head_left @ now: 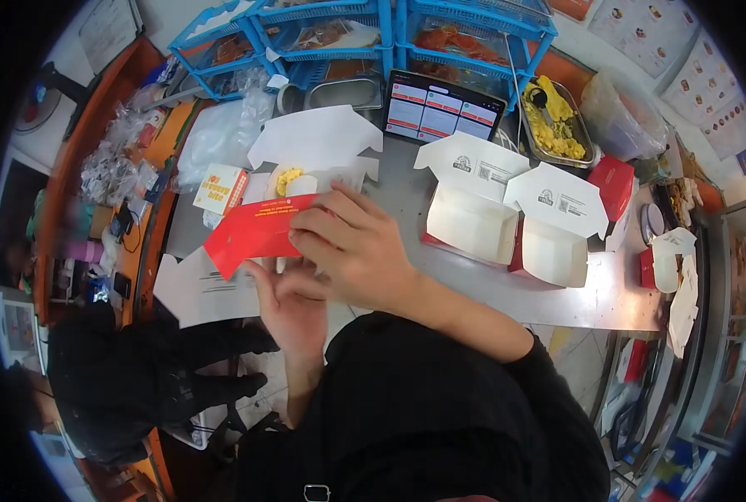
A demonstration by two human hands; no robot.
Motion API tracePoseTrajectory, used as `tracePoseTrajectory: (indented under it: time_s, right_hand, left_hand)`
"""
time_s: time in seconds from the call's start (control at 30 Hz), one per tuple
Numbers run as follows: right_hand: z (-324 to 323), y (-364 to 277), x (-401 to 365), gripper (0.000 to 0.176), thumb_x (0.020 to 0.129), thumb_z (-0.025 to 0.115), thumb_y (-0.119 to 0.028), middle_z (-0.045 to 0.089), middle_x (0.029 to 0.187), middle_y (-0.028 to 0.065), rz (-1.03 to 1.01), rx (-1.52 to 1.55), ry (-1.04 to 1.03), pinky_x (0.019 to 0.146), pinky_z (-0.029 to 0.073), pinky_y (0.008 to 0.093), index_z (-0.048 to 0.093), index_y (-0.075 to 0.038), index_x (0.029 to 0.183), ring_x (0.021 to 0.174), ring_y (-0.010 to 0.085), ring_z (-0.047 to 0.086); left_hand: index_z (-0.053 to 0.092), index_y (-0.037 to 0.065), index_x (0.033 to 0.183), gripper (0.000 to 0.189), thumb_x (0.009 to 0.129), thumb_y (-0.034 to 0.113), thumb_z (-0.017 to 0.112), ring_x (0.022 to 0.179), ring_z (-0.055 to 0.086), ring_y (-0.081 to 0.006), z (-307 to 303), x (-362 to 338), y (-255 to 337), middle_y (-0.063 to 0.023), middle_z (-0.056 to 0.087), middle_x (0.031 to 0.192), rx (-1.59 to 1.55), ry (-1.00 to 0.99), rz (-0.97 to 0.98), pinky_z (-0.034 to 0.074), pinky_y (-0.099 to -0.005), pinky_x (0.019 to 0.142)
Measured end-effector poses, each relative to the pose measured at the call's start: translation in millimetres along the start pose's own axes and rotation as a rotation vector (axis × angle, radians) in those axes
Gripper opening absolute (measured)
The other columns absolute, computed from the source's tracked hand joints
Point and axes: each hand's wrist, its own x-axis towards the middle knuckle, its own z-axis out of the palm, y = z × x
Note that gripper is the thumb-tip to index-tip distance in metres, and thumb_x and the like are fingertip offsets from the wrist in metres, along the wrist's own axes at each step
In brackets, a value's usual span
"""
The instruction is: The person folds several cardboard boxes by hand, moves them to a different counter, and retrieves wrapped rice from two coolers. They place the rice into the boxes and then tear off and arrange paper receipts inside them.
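Both my hands are on a partly folded red and white carton point(260, 227) over the left part of the metal counter. My right hand point(360, 247) has its bent fingers on the carton's red top at its right end. Below, my left hand point(293, 305) grips the carton's lower edge, palm up, thumb against it. White flaps spread out at the lower left. Just behind the carton lies an open white box point(319, 138) with some yellow food point(288, 180) beside it. A small printed box point(220, 191) stands to the left.
Two open cartons point(473, 222) point(557, 247) sit right of my hands. A tablet point(444, 109), a tray of yellow food point(557, 125) and blue racks point(323, 54) stand behind. Plastic bags point(227, 134) lie at the back left. A dark-clothed person point(122, 376) is at the lower left.
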Motion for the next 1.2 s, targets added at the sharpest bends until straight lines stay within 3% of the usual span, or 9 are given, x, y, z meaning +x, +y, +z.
tracePoseTrajectory:
  time_s: [0.23,0.3,0.6,0.67,0.77,0.93,1.03,1.1,1.2]
  right_hand:
    - [-42.0,15.1,15.8,0.035,0.078,0.073,-0.031,0.053,0.093,0.0073,0.362,0.221,-0.010,0.065,0.043,0.0336,0.068,-0.010,0.105,0.078,0.0221,0.054]
    - [-54.0,21.2,9.5,0.027,0.080,0.072,-0.023,0.048,0.094,0.0087,0.460,0.385,-0.172,0.067,0.044,0.0302,0.069,-0.013,0.105,0.075,0.0212,0.052]
    - [-99.4,26.5,-7.6,0.018,0.073,0.077,-0.014,0.043,0.093,0.0065,0.426,0.262,-0.087,0.069,0.043,0.0313,0.067,-0.009,0.087,0.081,0.0199,0.050]
    - [-123.9,34.1,-16.8,0.020,0.067,0.081,-0.013,0.039,0.091,0.0049,0.485,0.576,0.267,0.069,0.040,0.0283,0.068,-0.008,0.082,0.081,0.0175,0.044]
    - [-139.6,13.7,-13.3,0.023,0.062,0.084,-0.011,0.037,0.090,0.0034,0.415,0.121,0.439,0.068,0.037,0.0261,0.070,-0.009,0.080,0.078,0.0160,0.040]
    - [-205.8,10.4,-45.4,0.031,0.069,0.076,-0.001,0.044,0.095,0.0091,0.537,0.118,0.011,0.067,0.041,0.0292,0.069,-0.004,0.099,0.079,0.0213,0.049]
    - [-269.4,5.2,-88.8,0.046,0.078,0.070,-0.017,0.046,0.100,0.0102,0.634,-0.199,0.059,0.079,0.043,0.0331,0.060,-0.004,0.120,0.090,0.0219,0.049]
    - [-316.1,8.3,-133.3,0.054,0.087,0.057,-0.039,0.047,0.108,0.0104,0.750,-0.298,0.247,0.087,0.041,0.0355,0.057,-0.005,0.128,0.103,0.0206,0.046]
    - [-381.3,20.2,-215.1,0.053,0.092,0.047,-0.037,0.048,0.122,0.0124,0.990,-0.148,0.427,0.092,0.040,0.0342,0.051,-0.004,0.133,0.113,0.0222,0.046]
  left_hand:
    - [0.053,-0.008,0.124,0.041,0.091,0.017,0.058,0.066,0.061,-0.0131,19.7,-10.9,51.5,-0.0061,0.064,0.080,1.089,-0.311,0.426,0.044,-0.0259,0.059]
    - [0.062,-0.008,0.112,0.035,0.084,0.012,0.064,0.054,0.059,-0.0191,24.3,0.5,68.3,-0.0085,0.060,0.065,1.302,-0.793,0.567,0.044,-0.0292,0.056]
    - [0.069,-0.005,0.096,0.032,0.067,0.005,0.077,0.045,0.051,-0.0175,67.5,13.6,42.9,-0.0054,0.053,0.054,1.308,-0.905,0.750,0.043,-0.0284,0.053]
    - [0.066,-0.004,0.105,0.041,0.067,0.006,0.080,0.049,0.043,-0.0088,85.5,4.0,31.5,0.0018,0.043,0.053,1.462,-0.339,0.367,0.042,-0.0248,0.059]
    - [0.058,-0.003,0.121,0.059,0.068,0.008,0.081,0.057,0.038,-0.0051,105.5,8.5,-6.2,0.0060,0.036,0.057,1.037,-0.349,0.449,0.040,-0.0222,0.067]
    - [0.054,0.004,0.095,0.031,0.075,0.008,0.077,0.075,0.049,-0.0105,145.6,-2.4,-73.1,-0.0028,0.054,0.083,0.529,-0.402,0.520,0.042,-0.0294,0.079]
    - [0.060,0.003,0.093,0.020,0.075,0.003,0.067,0.071,0.050,-0.0165,187.0,-33.1,-132.8,-0.0049,0.055,0.089,0.327,-0.788,0.526,0.041,-0.0323,0.072]
    - [0.063,0.009,0.112,0.046,0.066,0.005,0.060,0.071,0.051,-0.0207,231.0,-52.9,-158.8,-0.0035,0.053,0.084,0.560,-1.331,0.523,0.040,-0.0352,0.075]
    - [0.053,0.022,0.130,0.064,0.070,0.004,0.064,0.084,0.057,-0.0188,265.0,-117.3,-261.2,-0.0022,0.053,0.091,0.722,-1.537,0.609,0.044,-0.0371,0.080]
